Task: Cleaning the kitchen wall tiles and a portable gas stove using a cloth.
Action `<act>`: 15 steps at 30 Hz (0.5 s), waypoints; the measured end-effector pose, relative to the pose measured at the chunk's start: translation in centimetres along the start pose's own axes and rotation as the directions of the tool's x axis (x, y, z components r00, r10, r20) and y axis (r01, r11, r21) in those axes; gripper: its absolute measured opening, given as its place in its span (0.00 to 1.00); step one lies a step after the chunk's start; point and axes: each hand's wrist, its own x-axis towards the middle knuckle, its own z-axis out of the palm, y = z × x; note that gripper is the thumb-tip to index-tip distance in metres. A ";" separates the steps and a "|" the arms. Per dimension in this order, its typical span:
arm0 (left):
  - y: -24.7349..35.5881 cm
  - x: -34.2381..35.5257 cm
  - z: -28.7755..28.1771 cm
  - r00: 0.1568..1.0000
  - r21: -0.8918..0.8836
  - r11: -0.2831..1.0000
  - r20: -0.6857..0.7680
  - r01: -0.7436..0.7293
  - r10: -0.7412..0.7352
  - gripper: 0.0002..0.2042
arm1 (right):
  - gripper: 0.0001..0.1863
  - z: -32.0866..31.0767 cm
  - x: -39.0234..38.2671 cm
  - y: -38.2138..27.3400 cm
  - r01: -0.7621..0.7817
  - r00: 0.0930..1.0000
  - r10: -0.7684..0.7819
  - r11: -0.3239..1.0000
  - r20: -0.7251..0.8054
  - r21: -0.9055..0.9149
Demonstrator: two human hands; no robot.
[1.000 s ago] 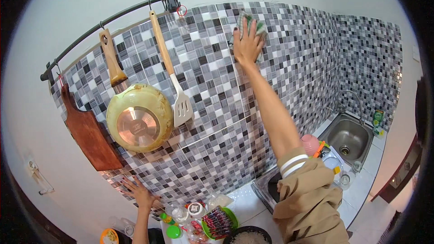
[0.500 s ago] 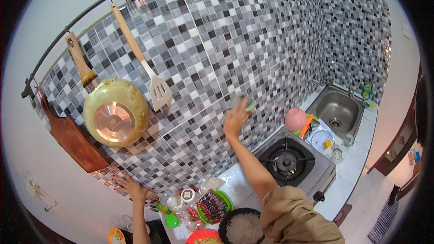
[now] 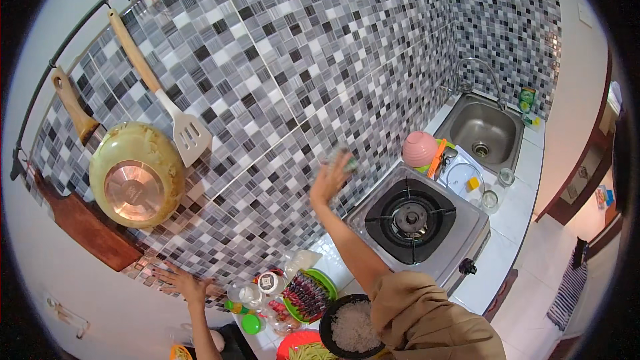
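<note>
A mosaic-tiled wall (image 3: 320, 80) in grey, black and white fills most of your field and meets a white-tiled counter (image 3: 510, 227); at the far right lies a pale floor (image 3: 537, 287). On the counter, note the single-burner stove (image 3: 417, 220) and, beyond it, the steel sink (image 3: 480, 127). A cream frying pan (image 3: 137, 173) hangs before the tiles, its copper-coloured base bearing a small stamped mark; beside it hang a wooden board (image 3: 87, 230) and a slotted spatula (image 3: 159, 92). Your left hand (image 3: 181, 285), fingers spread and holding nothing, rests against the lowest tiles. Your right hand (image 3: 327, 183) is at the wall left of the stove, over a grey-green cloth (image 3: 351, 165); blur prevents telling whether your fingers grip or merely press it. Dark printed packets (image 3: 308, 297) lie in a green basket, their print too small to read. A white lid (image 3: 269, 283) nearby carries a dark square label.
</note>
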 end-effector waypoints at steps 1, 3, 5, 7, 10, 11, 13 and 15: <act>-0.1 0.1 0.2 1.000 0.007 1.000 -0.014 0.000 0.000 0.72 | 0.28 0.0 0.3 1.9 -0.239 0.970 0.239 0.971 0.036 -0.013; -0.3 0.3 0.9 0.999 0.011 1.000 -0.036 -0.003 0.004 0.72 | 0.28 -0.6 0.9 5.5 -0.531 0.820 0.564 0.814 0.096 -0.236; -0.5 0.4 1.5 0.999 0.011 1.000 -0.050 -0.008 0.008 0.72 | 0.29 -0.2 1.9 6.9 -0.832 0.546 0.837 0.547 0.040 -0.095; -0.8 0.6 1.8 0.998 0.014 1.000 -0.062 -0.014 0.015 0.72 | 0.32 0.3 3.8 6.3 -0.902 0.299 0.953 0.298 -0.047 0.312; -1.0 0.7 2.2 0.997 0.015 1.000 -0.078 -0.020 0.021 0.72 | 0.31 -0.4 6.9 2.8 -0.824 0.559 0.828 0.560 -0.033 0.086; -1.1 0.7 2.3 0.996 0.014 1.000 -0.085 -0.022 0.023 0.72 | 0.31 -0.5 8.3 0.8 -0.697 0.717 0.697 0.717 -0.034 0.002; -1.1 0.8 2.4 0.995 0.020 0.999 -0.095 -0.027 0.029 0.72 | 0.31 0.0 10.2 -4.1 -0.313 0.949 0.309 0.948 -0.062 -0.060; -1.1 0.9 2.5 0.994 0.025 0.999 -0.103 -0.030 0.032 0.72 | 0.31 0.6 10.9 -8.7 0.112 0.993 -0.113 0.993 -0.022 -0.044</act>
